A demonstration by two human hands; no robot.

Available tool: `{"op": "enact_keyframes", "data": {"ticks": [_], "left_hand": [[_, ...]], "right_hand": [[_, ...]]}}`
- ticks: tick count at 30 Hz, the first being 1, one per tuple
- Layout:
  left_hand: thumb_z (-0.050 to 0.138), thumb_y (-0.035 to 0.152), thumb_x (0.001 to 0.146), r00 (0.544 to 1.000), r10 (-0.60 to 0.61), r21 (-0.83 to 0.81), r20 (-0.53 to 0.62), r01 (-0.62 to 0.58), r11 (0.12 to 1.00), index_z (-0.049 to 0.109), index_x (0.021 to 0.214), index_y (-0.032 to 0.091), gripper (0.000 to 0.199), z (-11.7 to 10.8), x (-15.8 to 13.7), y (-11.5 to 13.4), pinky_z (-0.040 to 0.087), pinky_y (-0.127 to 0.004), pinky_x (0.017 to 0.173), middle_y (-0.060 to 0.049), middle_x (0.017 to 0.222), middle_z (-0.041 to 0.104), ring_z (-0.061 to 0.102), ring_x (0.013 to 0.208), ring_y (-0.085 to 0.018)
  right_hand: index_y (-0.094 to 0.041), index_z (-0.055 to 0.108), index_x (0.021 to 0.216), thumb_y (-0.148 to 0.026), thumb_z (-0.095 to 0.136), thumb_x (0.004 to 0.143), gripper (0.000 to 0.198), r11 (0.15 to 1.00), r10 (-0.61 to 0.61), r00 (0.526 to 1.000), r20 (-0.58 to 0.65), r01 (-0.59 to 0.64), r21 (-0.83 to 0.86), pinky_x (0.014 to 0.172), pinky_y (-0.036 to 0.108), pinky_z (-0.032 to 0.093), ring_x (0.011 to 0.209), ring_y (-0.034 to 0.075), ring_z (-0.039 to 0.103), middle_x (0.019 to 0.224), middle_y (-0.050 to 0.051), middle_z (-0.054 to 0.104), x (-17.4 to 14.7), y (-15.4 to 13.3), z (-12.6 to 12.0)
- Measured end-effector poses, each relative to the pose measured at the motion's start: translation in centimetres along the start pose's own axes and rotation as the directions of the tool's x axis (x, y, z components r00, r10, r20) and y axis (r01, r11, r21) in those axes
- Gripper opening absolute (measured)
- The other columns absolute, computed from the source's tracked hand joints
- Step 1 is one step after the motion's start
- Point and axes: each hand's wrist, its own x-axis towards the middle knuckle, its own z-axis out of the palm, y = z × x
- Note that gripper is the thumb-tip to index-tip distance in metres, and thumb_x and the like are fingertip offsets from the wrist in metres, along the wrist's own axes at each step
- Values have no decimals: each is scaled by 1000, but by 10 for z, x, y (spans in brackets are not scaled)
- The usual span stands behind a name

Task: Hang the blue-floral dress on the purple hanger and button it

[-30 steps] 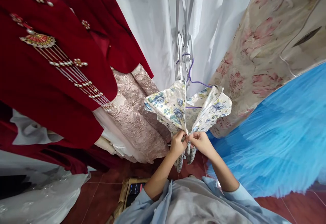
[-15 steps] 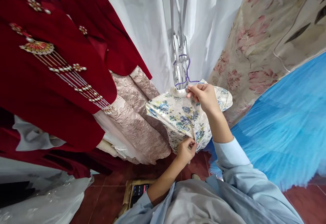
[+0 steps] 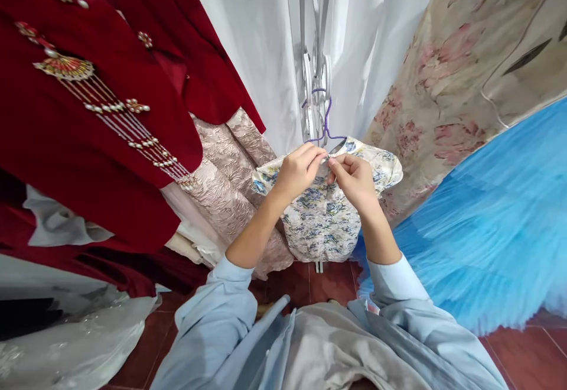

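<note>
A short-sleeved floral dress (image 3: 321, 218), cream with blue flowers, hangs from a purple hanger (image 3: 326, 119) in front of me. My left hand (image 3: 300, 168) pinches the dress at its neckline, fingers closed. Right beside it, my right hand (image 3: 354, 178) pinches the other side of the neckline. The fingertips of both hands nearly meet at the top of the centre seam. Whatever small fastening may lie between them is too small to make out. Part of the collar is hidden behind my fingers.
Red velvet clothing (image 3: 133, 100) with beaded ornaments hangs at the left, beside a pink brocade garment (image 3: 225, 201). White curtains (image 3: 248, 35) and a white stand (image 3: 315, 71) are behind. A blue tulle skirt (image 3: 478, 218) and floral fabric (image 3: 447, 106) fill the right. The floor (image 3: 305, 283) is red tile.
My left hand has risen from the lower part of the dress to the neckline, beside my right hand. The dress front, pulled askew before, now hangs straighter.
</note>
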Motion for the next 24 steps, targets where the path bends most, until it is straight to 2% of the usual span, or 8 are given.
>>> {"op": "enact_keyframes", "data": {"ticks": [3, 7, 9, 11, 13, 17, 20, 24], "left_hand": [[47, 17, 106, 1000, -1, 60, -5, 1, 998, 64, 95, 15, 20, -4, 3, -3, 51, -26, 78, -3, 89, 65, 63, 83, -13], [54, 21, 103, 986, 21, 8, 168, -22, 1000, 64, 101, 15, 12, -17, -1, -12, 52, -27, 79, -3, 96, 65, 64, 85, -13], [56, 23, 102, 978, 35, -10, 206, -34, 999, 64, 101, 16, 11, -23, -4, -14, 53, -28, 80, -4, 97, 65, 64, 86, -14], [54, 22, 103, 984, 41, -1, 175, -42, 999, 64, 98, 16, 13, -24, -5, -11, 52, -28, 80, -4, 94, 63, 63, 87, -14], [52, 23, 105, 996, 19, 23, 92, -21, 1000, 62, 96, 16, 15, -23, -5, -4, 52, -27, 77, -4, 92, 62, 62, 84, -14], [49, 32, 107, 994, -30, 71, -100, 37, 997, 60, 96, 16, 23, -31, 1, -3, 49, -26, 73, -4, 91, 61, 58, 82, -13], [48, 41, 107, 967, -93, 76, -238, 114, 991, 60, 99, 16, 29, -57, 0, -38, 49, -27, 76, -4, 93, 60, 58, 87, -14], [53, 60, 99, 909, -298, -71, -292, 290, 954, 59, 99, 17, 44, -97, -30, -121, 49, -24, 79, -1, 91, 59, 55, 84, -10]], "right_hand": [[-21, 57, 70, -58, 67, 85, 41, 999, 24, 999, 37, -23, -28, 48, 25, 36, 45, 11, 49, 50, -1, 59, -4, 11, 6], [-22, 55, 73, -63, 61, 87, 43, 999, 46, 999, -13, -46, -11, 49, 25, 36, 45, 11, 46, 50, -2, 56, -11, 14, 12], [-22, 56, 75, -64, 61, 87, 43, 1000, 31, 999, -31, -31, 1, 49, 25, 35, 45, 12, 46, 51, -3, 56, -11, 9, 13], [-22, 56, 76, -62, 62, 87, 42, 1000, 11, 999, -30, -11, -1, 50, 26, 36, 46, 12, 47, 51, -3, 55, -9, 4, 15], [-22, 55, 76, -58, 62, 88, 38, 1000, -4, 1000, -29, 4, -4, 50, 25, 36, 46, 12, 47, 51, -3, 54, -7, 3, 18], [-22, 54, 74, -47, 60, 89, 30, 998, 26, 999, 24, -25, -52, 49, 25, 31, 44, 11, 42, 49, -4, 50, -14, 23, 21], [-22, 50, 67, -43, 62, 86, 31, 985, 93, 991, 96, -78, -155, 48, 25, 28, 45, 11, 40, 49, -4, 48, -28, 44, 13], [-22, 48, 62, -40, 62, 85, 32, 965, 162, 972, 171, -120, -235, 49, 25, 27, 46, 10, 38, 49, -4, 46, -42, 55, 3]]}}
